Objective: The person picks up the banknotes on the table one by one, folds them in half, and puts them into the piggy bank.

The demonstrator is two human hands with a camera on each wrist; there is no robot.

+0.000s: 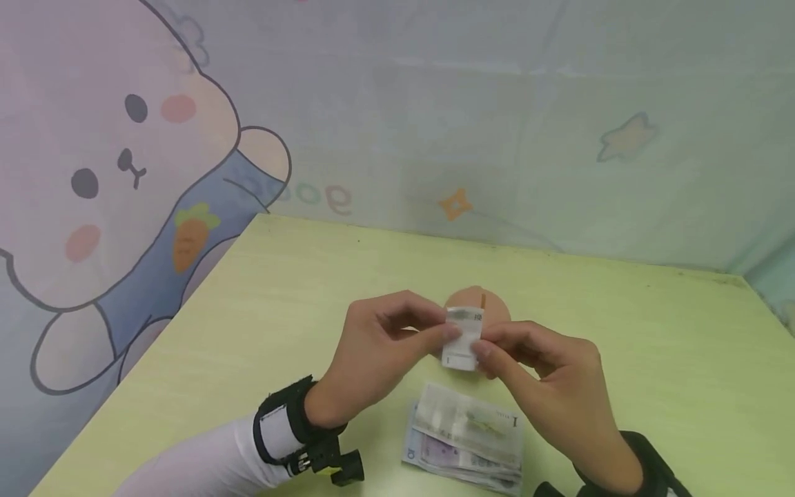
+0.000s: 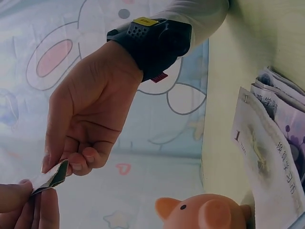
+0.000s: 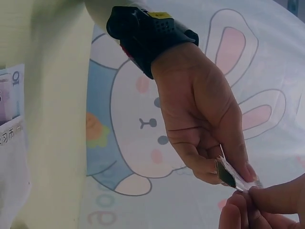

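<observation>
left hand (image 1: 379, 345), right hand (image 1: 546, 376), both apparently pinching

A small staged booth or tabletop corner, with the look of a child's room, is suggested rather than a workshop or kitchen. A pale green table (image 1: 292, 290) is set tight into a corner, and it is enclosed on two sides by hung fabric backdrops (image 1: 497, 131) printed with a large cartoon rabbit (image 1: 105, 179), a carrot, stars and lettering. The cloth is seen to crease. A pink piggy bank (image 2: 205, 212) and a small pile of banknotes (image 1: 466, 438) are laid out on the table. No other furniture is shown.
</observation>
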